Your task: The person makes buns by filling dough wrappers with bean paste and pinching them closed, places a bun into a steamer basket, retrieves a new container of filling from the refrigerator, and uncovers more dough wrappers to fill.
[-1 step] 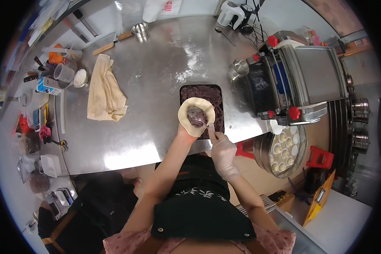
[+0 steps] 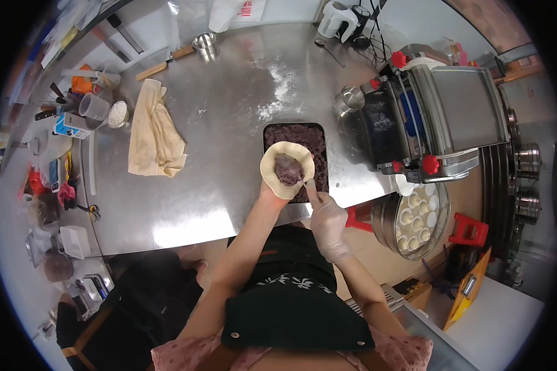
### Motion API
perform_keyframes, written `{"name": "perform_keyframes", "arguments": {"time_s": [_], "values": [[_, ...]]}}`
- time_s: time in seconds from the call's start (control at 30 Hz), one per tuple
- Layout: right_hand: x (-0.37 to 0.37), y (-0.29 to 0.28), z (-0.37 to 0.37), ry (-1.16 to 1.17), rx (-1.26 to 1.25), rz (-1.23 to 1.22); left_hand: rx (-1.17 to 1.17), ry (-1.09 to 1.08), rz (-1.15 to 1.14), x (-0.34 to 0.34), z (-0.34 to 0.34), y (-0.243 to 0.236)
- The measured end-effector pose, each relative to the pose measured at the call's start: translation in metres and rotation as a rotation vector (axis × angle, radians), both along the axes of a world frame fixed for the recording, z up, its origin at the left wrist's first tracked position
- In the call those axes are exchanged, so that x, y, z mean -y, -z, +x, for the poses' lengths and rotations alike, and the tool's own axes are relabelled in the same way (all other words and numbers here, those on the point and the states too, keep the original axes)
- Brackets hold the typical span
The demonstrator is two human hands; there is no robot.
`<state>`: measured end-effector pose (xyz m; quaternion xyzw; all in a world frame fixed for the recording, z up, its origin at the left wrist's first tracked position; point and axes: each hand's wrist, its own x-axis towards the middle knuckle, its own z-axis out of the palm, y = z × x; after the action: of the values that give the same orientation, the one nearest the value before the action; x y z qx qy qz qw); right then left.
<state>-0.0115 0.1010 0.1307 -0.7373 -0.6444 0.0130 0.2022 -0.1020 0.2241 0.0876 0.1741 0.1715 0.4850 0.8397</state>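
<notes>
A round, pale dough wrapper rests on my left hand, whose fingers are mostly hidden beneath it. Purple filling is heaped in the wrapper's middle. My right hand, in a clear plastic glove, grips a spoon by its handle, index finger stretched along it. The spoon's tip reaches into the filling and its bowl is largely covered. Under the wrapper and beyond it, a dark rectangular tray of the same purple filling stands at the table's front edge, partly hidden by the wrapper and hands.
The steel table has flour smears behind the tray. A beige cloth lies left. At right stands a dough-rolling machine; below it, a round steamer holds several buns. A person in dark clothes is at lower left.
The spoon has shifted slightly in the filling; its shiny bowl showed before, and purple filling now covers that spot. My left hand and the wrapper are almost unmoved.
</notes>
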Motion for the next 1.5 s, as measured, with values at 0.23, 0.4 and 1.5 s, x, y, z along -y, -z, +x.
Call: {"name": "perform_keyframes", "arguments": {"time_s": [0.23, 0.4, 1.5], "values": [[0.011, -0.005, -0.004, 0.048, -0.672, -0.066, 0.2, -0.012, -0.201, -0.002, -0.006, 0.009], [0.011, -0.021, -0.004, 0.066, -0.588, -0.068, -0.151, -0.212, 0.163, 0.001, -0.002, 0.02], [0.024, -0.004, 0.027, 0.033, 0.109, 0.048, -0.157, -0.148, 0.317, -0.033, -0.006, 0.003]]}}
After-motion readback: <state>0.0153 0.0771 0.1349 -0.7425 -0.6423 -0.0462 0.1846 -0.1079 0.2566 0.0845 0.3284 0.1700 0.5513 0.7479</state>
